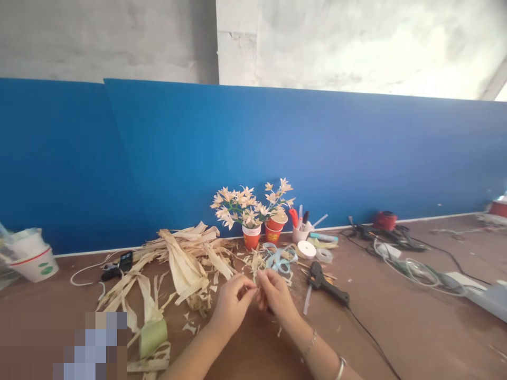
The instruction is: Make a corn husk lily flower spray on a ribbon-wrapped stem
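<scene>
Hands meet at the middle of the brown table [415, 327], fingertips pinched together. My left hand [233, 302] is curled, thumb and forefinger closed on a small pale husk scrap [257, 277]; my right hand [275, 293] pinches the same scrap from the other side, fingers bent in. Scrap is tiny and partly hidden, exact shape unclear. A silver bracelet [339, 368] sits on my right wrist.

Left of my hands lies a heap of dry tan corn husk strips [186, 261], spread across the table, with small cuttings scattered near my left hand. A green tape roll [153, 336] lies among husk strips lower left. A black glue gun [325, 285] rests just right of my right hand, its cord trailing toward the table's near edge.

Behind my hands stand two orange paper cups [252, 238] holding cream husk flowers [245, 206], close to the blue backboard [253, 158]. Light blue ribbon loops [279, 259] lie just in front of the cups, white tape rolls [307, 249] beside them, a small white cup of pens and scissors [300, 229] to the right. A white paper bowl [37, 264] sits far left. Tangled black and white cables [396, 248] lie far right.
</scene>
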A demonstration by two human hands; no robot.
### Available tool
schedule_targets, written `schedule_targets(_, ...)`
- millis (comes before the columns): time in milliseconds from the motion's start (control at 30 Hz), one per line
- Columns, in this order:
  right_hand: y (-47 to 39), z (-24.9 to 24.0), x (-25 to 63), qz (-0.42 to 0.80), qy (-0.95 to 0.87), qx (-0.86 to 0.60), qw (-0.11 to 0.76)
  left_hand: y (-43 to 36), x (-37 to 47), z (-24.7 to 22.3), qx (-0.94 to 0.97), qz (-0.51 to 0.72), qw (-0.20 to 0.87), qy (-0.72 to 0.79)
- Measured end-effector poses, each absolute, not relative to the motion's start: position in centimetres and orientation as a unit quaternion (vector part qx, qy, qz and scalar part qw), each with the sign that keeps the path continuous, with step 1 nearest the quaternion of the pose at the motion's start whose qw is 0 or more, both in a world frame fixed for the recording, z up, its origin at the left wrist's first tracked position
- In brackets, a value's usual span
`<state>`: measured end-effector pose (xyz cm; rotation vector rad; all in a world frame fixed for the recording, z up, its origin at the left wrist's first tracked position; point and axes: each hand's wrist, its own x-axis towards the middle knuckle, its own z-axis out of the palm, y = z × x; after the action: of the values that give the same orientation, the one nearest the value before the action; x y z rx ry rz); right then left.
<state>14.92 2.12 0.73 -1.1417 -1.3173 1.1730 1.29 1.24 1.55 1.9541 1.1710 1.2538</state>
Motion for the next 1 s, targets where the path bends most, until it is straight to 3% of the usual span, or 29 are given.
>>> schedule_targets(333, 1.4, 1.7, 14.5, 0.637, -0.469, -0.402, 0.461, 0.7, 0.4, 2.0, 0.826, 0.465, 0.160, 0.275)
schedule_targets(767, 1.3, 2.3, 14.9, 0.628, -0.462, -0.426, 0.459, 0.6, 0.3, 2.0, 0.811, 0.446, 0.176, 0.334)
schedule_targets(1000, 1.4, 1.7, 14.4, 0.666, -0.421, -0.407, 0.462, 0.6, 0.1, 1.8, 0.851, 0.432, 0.015, 0.298)
